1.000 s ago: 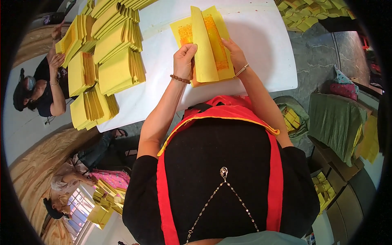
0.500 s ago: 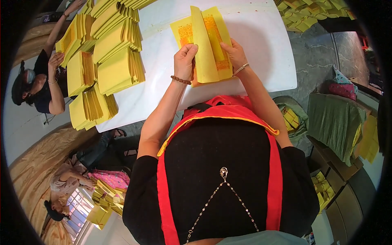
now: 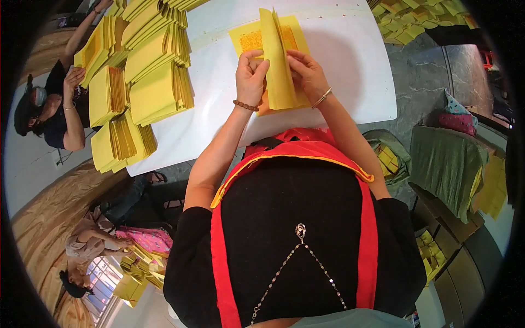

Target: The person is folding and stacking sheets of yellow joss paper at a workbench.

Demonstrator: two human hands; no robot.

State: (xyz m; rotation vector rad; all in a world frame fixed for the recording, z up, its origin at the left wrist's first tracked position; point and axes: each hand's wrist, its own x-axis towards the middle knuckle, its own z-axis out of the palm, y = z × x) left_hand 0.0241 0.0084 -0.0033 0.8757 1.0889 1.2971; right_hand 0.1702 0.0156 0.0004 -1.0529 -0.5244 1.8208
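Between my two hands stands a yellow paper sheet [image 3: 278,60], curled up lengthwise. My left hand [image 3: 251,77] pinches its left side, fingers bent and thumb against the paper. At its right side my right hand [image 3: 307,76] is closed on the paper, its fingertips partly behind the raised fold. Beneath lies a yellow sheet with an orange printed block [image 3: 251,40], flat on the white table. More orange paper shows under its near edge. A brown bead bracelet is on my left wrist and a bangle on my right.
Folded yellow paper stacks [image 3: 158,95] crowd the white table's [image 3: 219,109] left side. A person [image 3: 68,104] handles paper there; another sits lower left. Yellow packets [image 3: 421,19] are heaped at far right. A green sack [image 3: 394,158] and a cloth-covered pile [image 3: 448,169] stand right.
The sheet has been rolled further upright, its raised edge moving right over the printed area. My right hand has shifted slightly left and nearer, closing in on the fold; my left hand's fingers have re-gripped.
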